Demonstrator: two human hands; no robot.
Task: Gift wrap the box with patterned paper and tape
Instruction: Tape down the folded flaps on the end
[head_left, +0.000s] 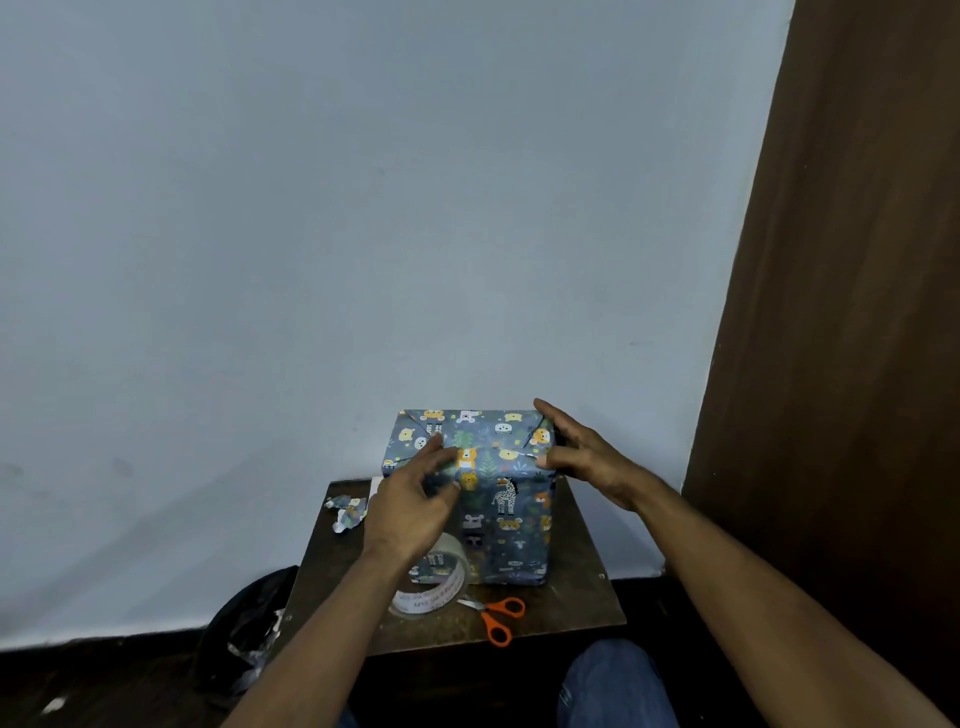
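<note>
Head view, only one. Box (493, 499) stood upright on a small dark brown wooden worktop (576, 603), pushed back near the pale blue-grey wall (363, 208). Box was already covered in patterned paper (511, 540): dull blue, glossy, printed with cartoon animals (bears, a giraffe, leaves). Top showed folded triangular flaps with sharp diagonal creases at both far corners; front face flat, slightly wrinkled.

Left hand (415, 504) was at the front upper left of the box, fingers spread and mostly straight, fingertips (439, 447) on the paper near the top edge. Motion-blurred, so whether it pressed or just touched was unclear. Not curled round anything.

Right hand (576, 457) was at the top right corner, fingers extended and apart, thumb against the front upper edge, other fingers reaching over the top right flap. Flat contact, no grip visible.

Clear tape roll (431, 587) lay on the worktop just left of the box base, partly under the left wrist; round, transparent, white inner core with red print. Scissors (493, 618) with orange plastic loop handles and short metal blades lay flat near the front edge, just beside the roll. Crumpled scrap (349, 512) of the same paper sat at the left rear edge of the worktop, white underside showing.

Dark brown wooden panel (841, 312) ran up the right side. Black plastic bag (249, 629) slumped on the floor to the left of the worktop. Blue denim knee (613, 686) at the bottom.
</note>
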